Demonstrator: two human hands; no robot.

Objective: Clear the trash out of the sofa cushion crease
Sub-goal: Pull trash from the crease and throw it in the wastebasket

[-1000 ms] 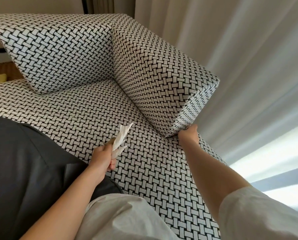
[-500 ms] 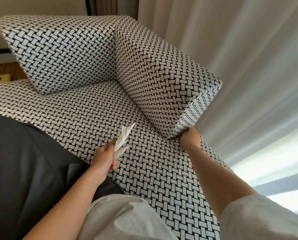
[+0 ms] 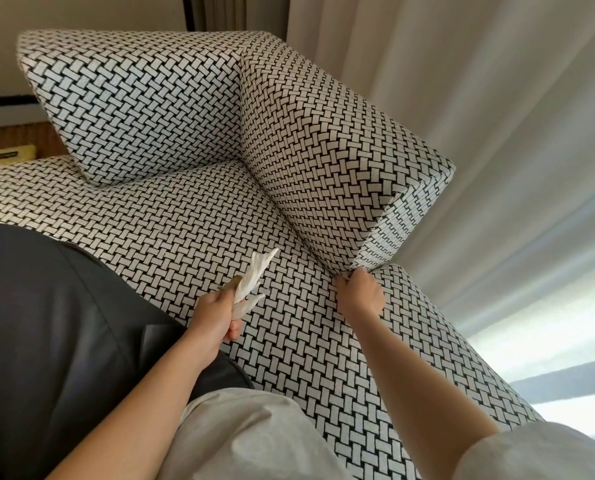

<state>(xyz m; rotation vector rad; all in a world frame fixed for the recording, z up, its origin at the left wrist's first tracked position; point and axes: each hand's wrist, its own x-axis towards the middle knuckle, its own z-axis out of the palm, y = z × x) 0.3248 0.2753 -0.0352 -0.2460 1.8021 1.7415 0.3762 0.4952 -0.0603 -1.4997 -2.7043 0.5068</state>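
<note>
At lower centre of the frame, the left hand (image 3: pixel 216 315) is pinching crumpled white tissue scraps (image 3: pixel 253 284) between curled fingers, above the black-and-white woven seat cushion (image 3: pixel 192 216). Right of it, the right hand (image 3: pixel 360 294) is curling its fingers round the bottom corner of the matching wedge-shaped back cushion (image 3: pixel 323 161), at the crease.

Left hand (image 3: pixel 216 313) around crumpled white paper (image 3: pixel 254 284); right hand (image 3: pixel 360 296), fingers curled, at corner of side cushion (image 3: pixel 323 150).
</note>
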